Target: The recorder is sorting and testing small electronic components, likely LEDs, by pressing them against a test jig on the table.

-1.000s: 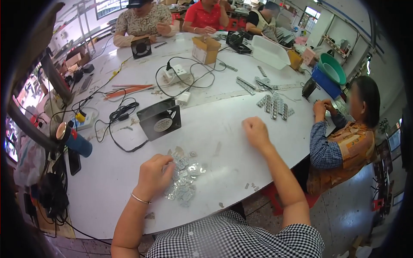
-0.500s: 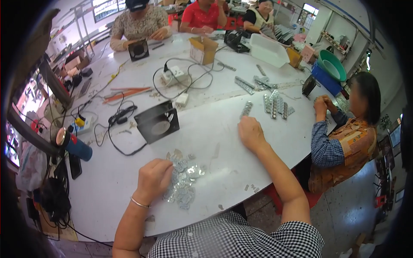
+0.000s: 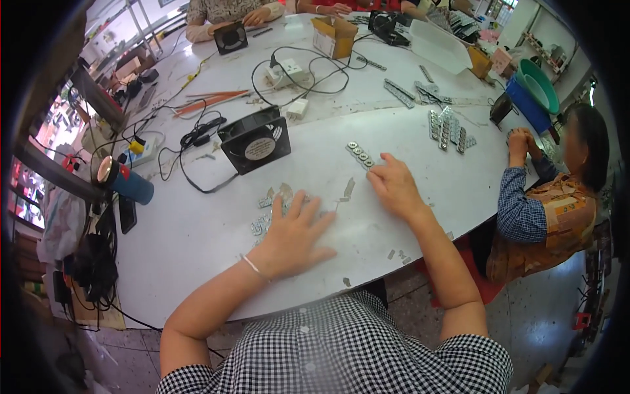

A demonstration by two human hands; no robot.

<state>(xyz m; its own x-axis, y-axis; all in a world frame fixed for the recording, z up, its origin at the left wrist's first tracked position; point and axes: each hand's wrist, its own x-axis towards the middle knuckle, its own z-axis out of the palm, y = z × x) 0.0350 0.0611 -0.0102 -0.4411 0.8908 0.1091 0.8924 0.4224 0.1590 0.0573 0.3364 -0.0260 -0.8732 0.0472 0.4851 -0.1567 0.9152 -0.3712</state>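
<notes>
Fingers of the right hand (image 3: 394, 187) have drawn back, now touching a short strip of round metal pieces (image 3: 360, 155). Left hand (image 3: 293, 238) stays flat, fingers spread, on the loose silvery parts (image 3: 266, 217); sorting looks underway.

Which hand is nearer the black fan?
Left. The left hand lies flat on the small metal parts just below the fan; the right hand is farther off to its right, fingertips at a metal strip.

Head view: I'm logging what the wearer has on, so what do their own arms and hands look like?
Both forearms are bare; no gloves on either hand. The left hand has a thin pale bangle at the wrist. The right hand shows no ring, watch or band. Short sleeves of a black-and-white checked shirt cover the upper arms. No cables or markings show on the arms.
</notes>
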